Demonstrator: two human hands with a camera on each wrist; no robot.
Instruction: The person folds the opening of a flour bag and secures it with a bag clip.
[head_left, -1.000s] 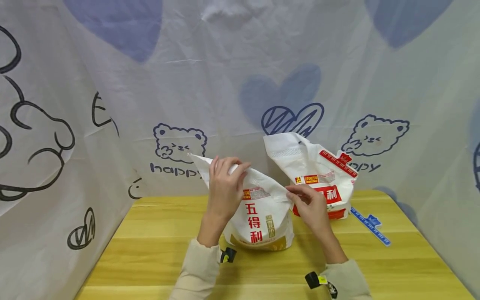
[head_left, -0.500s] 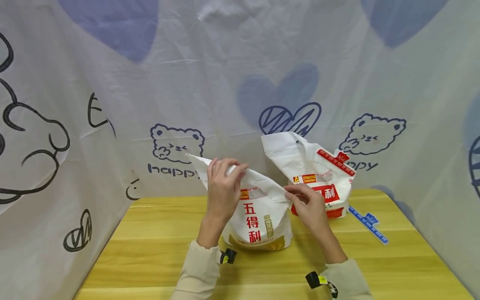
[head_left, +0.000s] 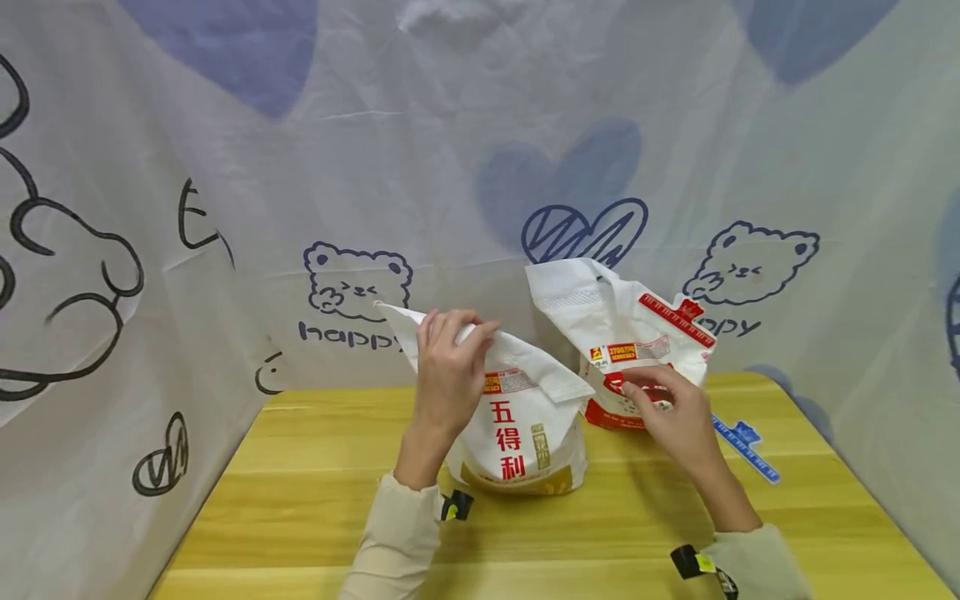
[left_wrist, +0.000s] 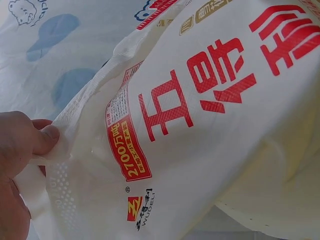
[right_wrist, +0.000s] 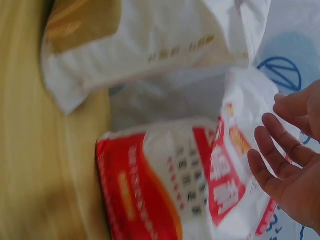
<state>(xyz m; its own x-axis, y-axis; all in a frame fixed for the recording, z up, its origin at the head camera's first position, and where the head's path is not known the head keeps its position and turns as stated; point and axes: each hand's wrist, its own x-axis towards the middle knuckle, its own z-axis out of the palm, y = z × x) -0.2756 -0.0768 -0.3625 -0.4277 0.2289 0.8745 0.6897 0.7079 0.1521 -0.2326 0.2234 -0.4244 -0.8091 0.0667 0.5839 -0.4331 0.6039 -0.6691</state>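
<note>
A white flour bag point(head_left: 555, 417) with large red characters and a gold base stands on the table, its top folded over to a slant. The left hand point(head_left: 450, 375) pinches that top edge, thumb on the near side, as the left wrist view of the hand point(left_wrist: 22, 155) shows. To the right, the right hand point(head_left: 675, 417) is away from this bag, fingers loosely bent and holding nothing. It overlaps a second, red-and-white flour bag point(head_left: 577, 304) behind it. A red sealing clip point(head_left: 677, 320) sits across that bag's top corner.
A blue sealing clip point(head_left: 750, 450) lies on the wooden table point(head_left: 322, 500) at the right, partly hidden by the right hand. Behind the bags hangs a printed cloth point(head_left: 450, 208) with bears and hearts, which also encloses both sides.
The right hand has let go of the near flour bag's right corner and moved right, in front of the second bag. The left hand keeps its pinch on the top edge.
</note>
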